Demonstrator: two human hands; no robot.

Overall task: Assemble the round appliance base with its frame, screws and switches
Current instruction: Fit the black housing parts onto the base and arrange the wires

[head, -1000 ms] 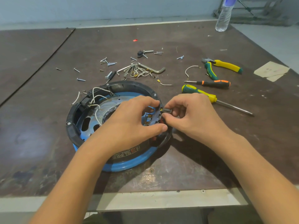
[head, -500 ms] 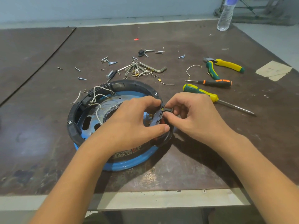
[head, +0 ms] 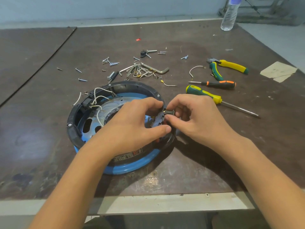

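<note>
Blue base (head: 132, 166) sitting on the table (head: 214, 162), black frame (head: 74, 129) already seated on it. Right hand (head: 194, 116) pinching a small black switch (head: 169, 112) against the frame's right rim; left hand (head: 132, 123) gripping that rim beside it. Loose screws (head: 112, 63) lying beyond; fastening is probably remaining.

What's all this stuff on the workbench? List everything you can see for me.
base: one, blue, table centre-left
frame: one, black ring, on the base
wires: several, white, inside the base
switch: one, black, at the frame's right side
screws: many, silver, scattered behind the base
hex key: one, grey, beside the screws
green-yellow screwdriver: one, right of the base
black-orange screwdriver: one, just behind it
pliers: one, yellow-green handles, far right
bottle: one, clear, far corner
paper scrap: one, beige, right edge
table: one, dark brown
left hand: grips the frame beside the switch
right hand: pinches the switch
</note>
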